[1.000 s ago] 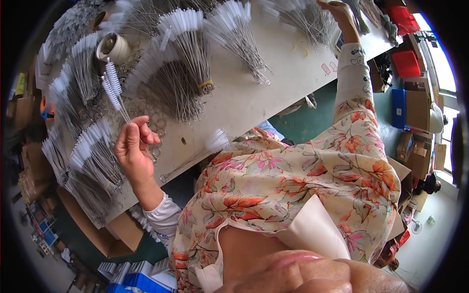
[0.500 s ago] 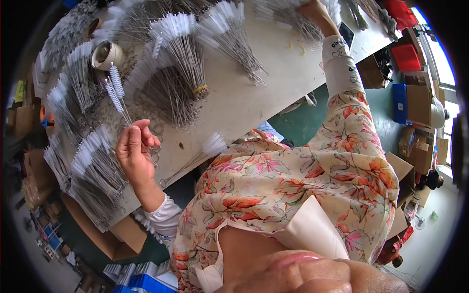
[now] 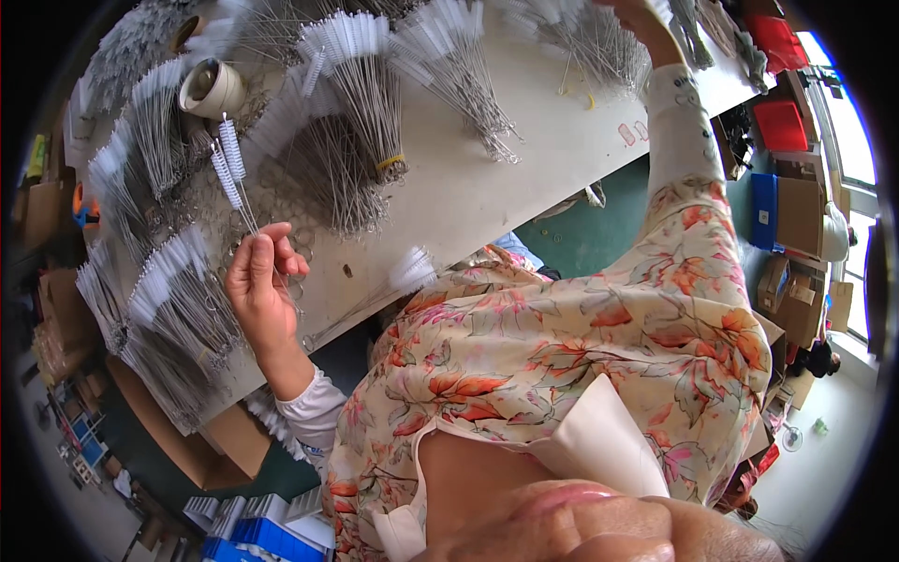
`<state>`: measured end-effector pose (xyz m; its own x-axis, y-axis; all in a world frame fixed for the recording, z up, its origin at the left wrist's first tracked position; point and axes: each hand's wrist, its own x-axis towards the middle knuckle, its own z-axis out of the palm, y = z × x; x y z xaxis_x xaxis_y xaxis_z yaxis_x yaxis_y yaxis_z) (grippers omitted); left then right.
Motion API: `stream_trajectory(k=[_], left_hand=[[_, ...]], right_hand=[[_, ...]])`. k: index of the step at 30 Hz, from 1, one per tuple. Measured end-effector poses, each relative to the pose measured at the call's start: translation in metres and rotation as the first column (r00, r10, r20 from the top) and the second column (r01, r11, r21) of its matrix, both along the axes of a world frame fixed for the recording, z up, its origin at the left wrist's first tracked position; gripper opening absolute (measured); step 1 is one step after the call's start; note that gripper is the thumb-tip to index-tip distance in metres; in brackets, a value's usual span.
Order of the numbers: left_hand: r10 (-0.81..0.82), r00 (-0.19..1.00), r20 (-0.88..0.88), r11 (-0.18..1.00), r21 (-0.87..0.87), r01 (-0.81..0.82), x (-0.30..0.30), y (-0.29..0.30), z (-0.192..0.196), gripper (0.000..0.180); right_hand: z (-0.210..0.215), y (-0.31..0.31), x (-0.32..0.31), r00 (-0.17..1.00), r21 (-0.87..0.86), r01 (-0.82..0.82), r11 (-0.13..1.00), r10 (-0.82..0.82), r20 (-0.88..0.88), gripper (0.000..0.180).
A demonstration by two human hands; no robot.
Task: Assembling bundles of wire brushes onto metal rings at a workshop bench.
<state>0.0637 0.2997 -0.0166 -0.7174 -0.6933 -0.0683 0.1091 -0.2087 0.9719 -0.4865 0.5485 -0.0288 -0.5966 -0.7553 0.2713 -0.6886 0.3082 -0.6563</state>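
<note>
My left hand (image 3: 265, 295) is closed in a pinch on the thin wire stems of a few small straw brushes (image 3: 228, 161). Their white bristle heads point up and away from me, above the table. My right hand (image 3: 648, 26) is stretched to the far right, beside a spread pile of similar brushes (image 3: 604, 58). The top edge of the picture cuts off its fingers, so their grip cannot be made out. Between the hands lie a brush bundle (image 3: 370, 98) with a yellow band round its stems and a looser bundle (image 3: 464, 80).
More brush piles (image 3: 173, 290) cover the table's left side, near a cream cup-like roll (image 3: 213, 89). A few brushes (image 3: 410, 272) lie at the near edge of the table (image 3: 552, 155). An open cardboard box (image 3: 220, 445) stands below left; red bins (image 3: 780, 125) stand at right.
My right hand has moved farther out, up and to the right. My left hand keeps its pinch on the brushes with little movement. The view has shifted slightly.
</note>
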Motion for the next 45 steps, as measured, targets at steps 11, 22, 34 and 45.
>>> stream_trajectory(k=[11,22,34,45], left_hand=[[0.038,0.999,-0.031,0.999,-0.019,-0.039,0.006,-0.004,-0.005,0.026],[0.031,0.994,-0.109,0.928,-0.366,-0.069,-0.043,0.02,0.061,0.018],[0.205,0.932,-0.3,0.203,-0.918,-0.34,-0.011,0.017,0.034,0.015],[0.173,0.862,-0.476,0.549,-0.68,-0.486,0.023,0.006,0.046,0.057]], right_hand=[[0.03,-0.048,-0.006,0.827,-0.364,0.264,0.893,-0.015,0.562,0.016],[0.082,-0.156,0.29,0.286,-0.8,-0.204,0.564,0.816,0.502,0.018],[0.034,-0.154,0.371,0.413,-0.564,-0.296,0.771,0.636,0.652,0.032],[0.069,-0.151,0.395,0.394,-0.301,-0.594,0.746,0.596,0.7,0.018]])
